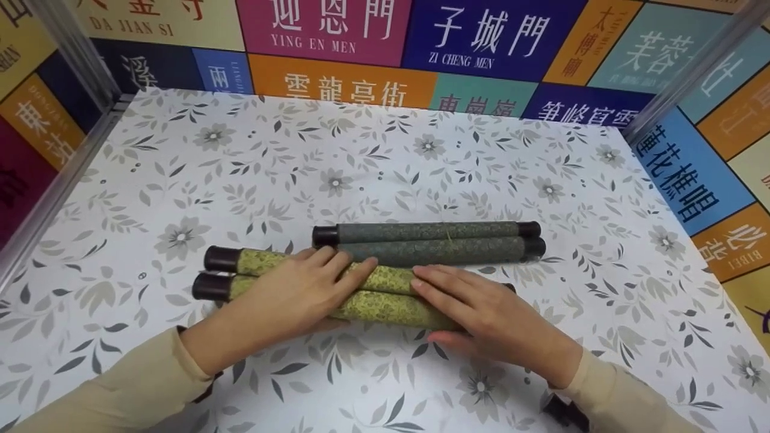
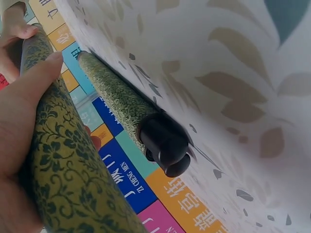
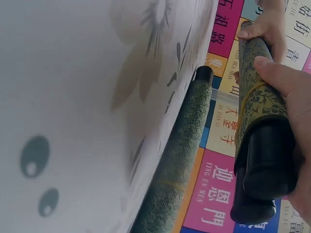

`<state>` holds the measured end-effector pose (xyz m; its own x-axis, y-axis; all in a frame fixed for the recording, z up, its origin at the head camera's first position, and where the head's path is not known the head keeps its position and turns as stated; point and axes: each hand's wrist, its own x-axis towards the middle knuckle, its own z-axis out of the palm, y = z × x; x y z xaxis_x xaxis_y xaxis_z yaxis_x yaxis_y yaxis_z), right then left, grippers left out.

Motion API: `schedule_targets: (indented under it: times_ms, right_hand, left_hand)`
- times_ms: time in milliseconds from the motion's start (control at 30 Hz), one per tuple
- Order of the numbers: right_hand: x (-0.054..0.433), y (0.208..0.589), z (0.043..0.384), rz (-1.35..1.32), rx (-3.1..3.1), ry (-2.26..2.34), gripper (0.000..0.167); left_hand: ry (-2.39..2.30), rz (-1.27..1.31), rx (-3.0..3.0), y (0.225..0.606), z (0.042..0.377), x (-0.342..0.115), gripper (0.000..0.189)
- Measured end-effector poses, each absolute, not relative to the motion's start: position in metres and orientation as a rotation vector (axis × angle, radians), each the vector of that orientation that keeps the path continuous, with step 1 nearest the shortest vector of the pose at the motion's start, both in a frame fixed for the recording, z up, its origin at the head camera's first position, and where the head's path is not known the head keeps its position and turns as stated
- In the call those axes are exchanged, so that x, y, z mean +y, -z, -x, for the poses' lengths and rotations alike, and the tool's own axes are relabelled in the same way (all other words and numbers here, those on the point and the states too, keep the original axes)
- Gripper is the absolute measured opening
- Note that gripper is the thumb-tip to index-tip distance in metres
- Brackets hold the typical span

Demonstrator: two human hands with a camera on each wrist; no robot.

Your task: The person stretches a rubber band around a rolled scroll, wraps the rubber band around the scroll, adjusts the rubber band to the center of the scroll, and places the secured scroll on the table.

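Observation:
A rolled yellow-green patterned scroll, made of two side-by-side rolls with dark end knobs, lies across both my hands in the head view. My left hand grips it left of its middle, thumb along one side in the left wrist view. Near its right end my right hand holds it, covering much of that end. A thin yellowish tie crosses the scroll in the right wrist view. Just beyond lies a second, grey-green scroll with dark knobs and a thin tie; neither hand grips it.
The white table cover has a grey leaf and flower print. Colourful panels with large characters stand along the back and both sides. A transparent edge post rises at the back left corner.

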<state>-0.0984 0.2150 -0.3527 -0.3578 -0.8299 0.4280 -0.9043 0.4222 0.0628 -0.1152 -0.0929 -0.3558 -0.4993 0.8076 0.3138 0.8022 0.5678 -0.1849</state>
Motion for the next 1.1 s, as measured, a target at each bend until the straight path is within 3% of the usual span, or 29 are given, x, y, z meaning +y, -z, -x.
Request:
schedule_targets:
  times_ms: [300, 667, 1100]
  right_hand:
    - [0.229, 0.349, 0.101, -1.264, -2.461, -0.212, 0.093]
    - [0.243, 0.345, 0.104, -1.285, -2.439, -0.277, 0.088]
    - [0.219, 0.35, 0.098, -1.354, -2.461, -0.237, 0.089]
  left_hand:
    - [0.031, 1.268, -2.445, 0.355, 0.116, -0.097, 0.075]
    - [0.026, 1.263, -2.519, 0.354, 0.116, -0.113, 0.092]
    - [-0.022, 1.236, -2.489, 0.355, 0.109, -0.096, 0.071]
